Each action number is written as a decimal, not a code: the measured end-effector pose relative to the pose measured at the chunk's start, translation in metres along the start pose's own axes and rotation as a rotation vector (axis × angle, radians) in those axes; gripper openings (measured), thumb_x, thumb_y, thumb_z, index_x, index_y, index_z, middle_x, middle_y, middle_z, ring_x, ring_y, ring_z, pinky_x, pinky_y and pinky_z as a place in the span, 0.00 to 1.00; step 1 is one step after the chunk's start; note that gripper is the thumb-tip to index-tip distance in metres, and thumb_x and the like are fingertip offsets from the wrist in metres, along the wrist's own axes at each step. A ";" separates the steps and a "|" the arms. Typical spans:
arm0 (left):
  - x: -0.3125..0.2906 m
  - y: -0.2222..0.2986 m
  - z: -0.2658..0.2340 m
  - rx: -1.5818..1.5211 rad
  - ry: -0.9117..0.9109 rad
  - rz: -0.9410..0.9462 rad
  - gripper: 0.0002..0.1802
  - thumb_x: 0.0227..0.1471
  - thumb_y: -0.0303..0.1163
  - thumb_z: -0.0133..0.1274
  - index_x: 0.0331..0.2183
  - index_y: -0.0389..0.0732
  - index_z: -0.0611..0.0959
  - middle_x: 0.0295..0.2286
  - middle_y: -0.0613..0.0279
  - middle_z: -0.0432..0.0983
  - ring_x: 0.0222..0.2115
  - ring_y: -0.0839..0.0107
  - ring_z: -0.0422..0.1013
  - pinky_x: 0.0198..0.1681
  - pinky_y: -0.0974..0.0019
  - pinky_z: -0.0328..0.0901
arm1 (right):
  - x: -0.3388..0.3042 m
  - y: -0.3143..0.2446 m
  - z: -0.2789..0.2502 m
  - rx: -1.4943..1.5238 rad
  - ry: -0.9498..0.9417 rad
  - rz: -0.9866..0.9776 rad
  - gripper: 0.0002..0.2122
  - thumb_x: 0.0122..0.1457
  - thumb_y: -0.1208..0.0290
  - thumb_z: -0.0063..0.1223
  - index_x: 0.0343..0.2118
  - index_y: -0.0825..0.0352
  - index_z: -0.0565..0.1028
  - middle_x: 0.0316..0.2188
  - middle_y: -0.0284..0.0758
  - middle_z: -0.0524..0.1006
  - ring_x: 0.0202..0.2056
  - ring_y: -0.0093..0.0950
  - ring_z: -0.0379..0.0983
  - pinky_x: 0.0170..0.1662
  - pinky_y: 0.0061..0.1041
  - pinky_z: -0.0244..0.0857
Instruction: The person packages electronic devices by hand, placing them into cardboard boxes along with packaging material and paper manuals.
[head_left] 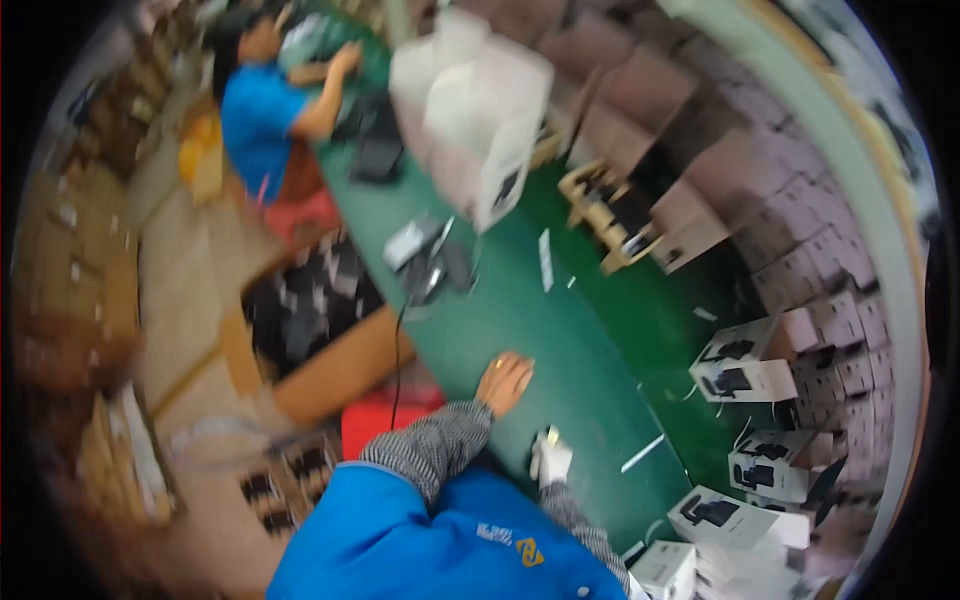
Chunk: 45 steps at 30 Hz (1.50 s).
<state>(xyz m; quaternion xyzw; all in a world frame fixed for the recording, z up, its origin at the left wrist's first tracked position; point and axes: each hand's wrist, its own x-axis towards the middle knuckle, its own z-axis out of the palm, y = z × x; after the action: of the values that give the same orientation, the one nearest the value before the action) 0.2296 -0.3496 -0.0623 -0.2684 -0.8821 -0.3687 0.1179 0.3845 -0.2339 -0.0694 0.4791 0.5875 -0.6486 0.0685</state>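
My left hand (506,384) is bare and rests palm down on the green table (450,345), close to its left edge. Its fingers lie on the surface with nothing visible in them. My right hand (551,460) wears a white glove and is drawn in near my body, over the table. The gloved fingers are curled closed, and a small dark and yellowish bit shows at their tips, too small to name. Farther up the table lie a small white box (408,243) and dark grey pieces (455,266).
White printed boxes (745,375) line the right side, with stacked cartons behind. A large white box (480,110) and a cardboard tray (610,215) stand farther off. At left, an open carton (350,365) holds black items beside a red stool (375,425). A co-worker in blue (262,120) works at the far end.
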 end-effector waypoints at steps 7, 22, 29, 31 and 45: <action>-0.062 -0.023 0.020 0.014 -0.117 -0.191 0.18 0.48 0.35 0.45 0.42 0.39 0.72 0.50 0.58 0.61 0.56 0.64 0.52 0.59 0.58 0.45 | 0.002 0.011 0.026 -0.168 0.013 0.110 0.11 0.53 0.66 0.48 0.18 0.66 0.67 0.04 0.31 0.60 0.03 0.21 0.49 0.03 0.20 0.42; -0.092 -0.024 0.024 -0.179 -0.049 -0.217 0.19 0.47 0.33 0.45 0.42 0.35 0.73 0.51 0.55 0.61 0.56 0.63 0.51 0.59 0.59 0.44 | -0.016 0.028 0.021 -0.271 -0.061 0.073 0.10 0.54 0.69 0.46 0.20 0.67 0.67 0.06 0.32 0.62 0.03 0.20 0.50 0.03 0.19 0.43; -0.086 -0.021 0.020 -0.145 -0.076 -0.195 0.19 0.47 0.33 0.44 0.42 0.35 0.73 0.51 0.55 0.60 0.56 0.62 0.50 0.60 0.59 0.43 | -0.014 0.027 0.016 -0.263 -0.080 0.098 0.09 0.55 0.68 0.47 0.22 0.67 0.68 0.09 0.32 0.65 0.04 0.20 0.51 0.03 0.19 0.44; -0.083 -0.016 0.019 -0.144 -0.083 -0.182 0.19 0.47 0.33 0.44 0.42 0.35 0.73 0.51 0.55 0.60 0.56 0.62 0.50 0.60 0.59 0.43 | -0.013 0.028 0.011 -0.265 -0.072 0.101 0.09 0.55 0.68 0.47 0.22 0.67 0.68 0.09 0.33 0.65 0.04 0.20 0.51 0.03 0.19 0.44; -0.084 0.004 0.009 -0.144 -0.105 -0.151 0.20 0.46 0.32 0.45 0.43 0.35 0.72 0.51 0.52 0.59 0.57 0.61 0.49 0.60 0.58 0.41 | -0.032 0.018 -0.001 -0.232 -0.109 0.047 0.10 0.53 0.67 0.49 0.20 0.67 0.69 0.06 0.32 0.64 0.04 0.21 0.52 0.04 0.19 0.44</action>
<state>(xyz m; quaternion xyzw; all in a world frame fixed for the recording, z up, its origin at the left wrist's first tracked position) 0.3009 -0.3730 -0.1008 -0.2277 -0.8760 -0.4244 0.0238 0.4135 -0.2539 -0.0591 0.4454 0.6427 -0.5995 0.1705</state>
